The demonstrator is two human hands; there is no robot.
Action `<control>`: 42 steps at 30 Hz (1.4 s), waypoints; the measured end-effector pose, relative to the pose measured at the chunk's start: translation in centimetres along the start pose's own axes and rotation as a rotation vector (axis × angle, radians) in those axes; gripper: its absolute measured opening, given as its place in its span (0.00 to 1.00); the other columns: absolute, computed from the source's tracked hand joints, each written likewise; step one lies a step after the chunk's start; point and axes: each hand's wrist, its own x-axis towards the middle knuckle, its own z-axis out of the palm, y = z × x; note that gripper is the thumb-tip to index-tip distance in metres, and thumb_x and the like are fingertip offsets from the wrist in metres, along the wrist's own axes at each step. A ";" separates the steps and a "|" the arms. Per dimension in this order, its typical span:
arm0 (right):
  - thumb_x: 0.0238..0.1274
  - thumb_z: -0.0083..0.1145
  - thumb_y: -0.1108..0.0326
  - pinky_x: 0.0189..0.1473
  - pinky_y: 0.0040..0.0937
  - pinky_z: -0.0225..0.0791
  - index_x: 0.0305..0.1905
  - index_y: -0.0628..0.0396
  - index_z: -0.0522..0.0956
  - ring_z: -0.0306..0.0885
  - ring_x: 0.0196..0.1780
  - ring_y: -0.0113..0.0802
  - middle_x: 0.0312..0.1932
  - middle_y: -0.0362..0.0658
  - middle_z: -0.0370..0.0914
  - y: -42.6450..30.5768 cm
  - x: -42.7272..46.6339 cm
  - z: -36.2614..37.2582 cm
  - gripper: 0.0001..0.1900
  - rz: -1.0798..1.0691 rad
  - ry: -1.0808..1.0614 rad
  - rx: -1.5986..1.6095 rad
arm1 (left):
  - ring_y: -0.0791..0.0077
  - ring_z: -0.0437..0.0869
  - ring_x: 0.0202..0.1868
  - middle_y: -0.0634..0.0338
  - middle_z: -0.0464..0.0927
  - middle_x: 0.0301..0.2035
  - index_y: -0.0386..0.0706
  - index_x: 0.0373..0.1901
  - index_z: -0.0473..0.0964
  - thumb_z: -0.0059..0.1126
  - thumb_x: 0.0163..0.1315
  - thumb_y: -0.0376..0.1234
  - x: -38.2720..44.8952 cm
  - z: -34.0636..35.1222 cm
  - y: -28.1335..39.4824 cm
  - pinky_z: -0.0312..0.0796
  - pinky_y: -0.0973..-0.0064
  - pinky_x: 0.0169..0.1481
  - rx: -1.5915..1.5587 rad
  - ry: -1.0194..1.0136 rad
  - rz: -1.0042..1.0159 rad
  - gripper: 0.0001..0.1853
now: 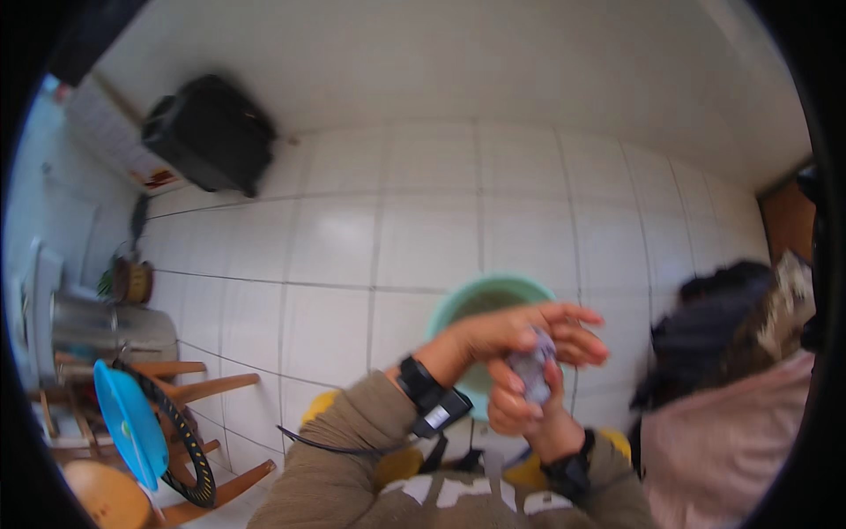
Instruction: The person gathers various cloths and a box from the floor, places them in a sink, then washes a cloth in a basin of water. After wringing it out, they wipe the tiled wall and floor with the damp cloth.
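A crumpled, wet-looking pale purple cloth (537, 373) is bunched in my right hand (512, 400), whose fingers curl around it. My left hand (512, 327) crosses just above, its thumb against the top of the cloth and its fingers stretched out to the right. Beneath both hands, a mint-green plastic basin (441, 311) stands on the floor with murky liquid inside. My arms and hands hide part of its near side. A dark band with a small black device (441, 413) and a cable circles my left wrist; another dark band is on my right wrist.
White tiles (330, 238) cover the floor up to a pale wall. A black wheeled speaker or case (211, 135) stands far left. Wooden stools (109, 496), a blue plastic basin (129, 423) and a metal pot (112, 324) are at left. Dark bags (707, 317) and pink fabric (720, 436) lie right.
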 end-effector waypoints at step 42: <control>0.61 0.54 0.54 0.48 0.46 0.69 0.51 0.57 0.78 0.77 0.51 0.60 0.44 0.61 0.80 -2.5 -5.3 -25.3 0.20 -0.324 1.375 -1.597 | 0.43 0.82 0.43 0.40 0.80 0.37 0.35 0.46 0.66 0.46 0.69 0.35 -3.2 -17.5 -17.7 0.72 0.56 0.49 1.337 1.321 -0.426 0.12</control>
